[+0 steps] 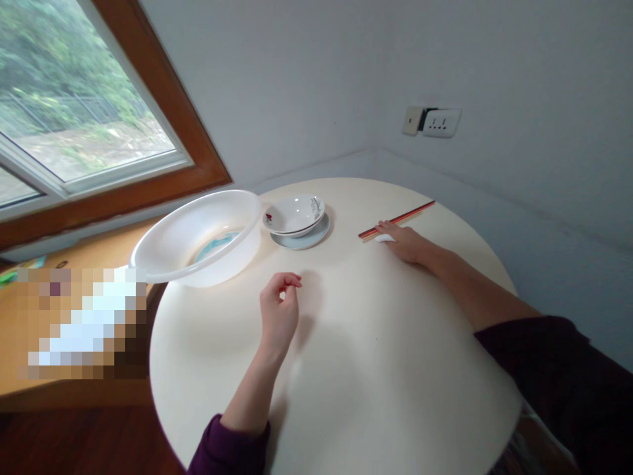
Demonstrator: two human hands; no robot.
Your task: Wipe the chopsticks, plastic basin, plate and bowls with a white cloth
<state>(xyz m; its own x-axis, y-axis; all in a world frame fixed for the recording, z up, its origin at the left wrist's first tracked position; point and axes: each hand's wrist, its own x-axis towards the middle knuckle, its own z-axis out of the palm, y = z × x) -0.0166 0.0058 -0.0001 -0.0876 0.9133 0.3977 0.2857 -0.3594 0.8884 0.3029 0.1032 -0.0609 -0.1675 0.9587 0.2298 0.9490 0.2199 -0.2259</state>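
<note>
My right hand (406, 244) rests low over the table at the right, its fingers closed around a smooth white spoon-like piece (386, 238). Most of that piece is hidden under the palm. Its fingertips reach the chopsticks (415, 213), which are red and dark and lie slantwise beside it. Over the middle of the table hovers my left hand (279, 310), its fingers curled loosely inward with nothing visible in them. Beyond it, a white bowl (295, 212) with a dark and red pattern sits tilted on a pale plate (301, 243).
A large translucent white basin (237, 260) with a blue patch inside stands at the round table's (346, 369) left edge. To the left is a lower wooden surface (30, 330), partly blurred out. Walls, a window (89, 119) and a socket (442, 123) lie behind.
</note>
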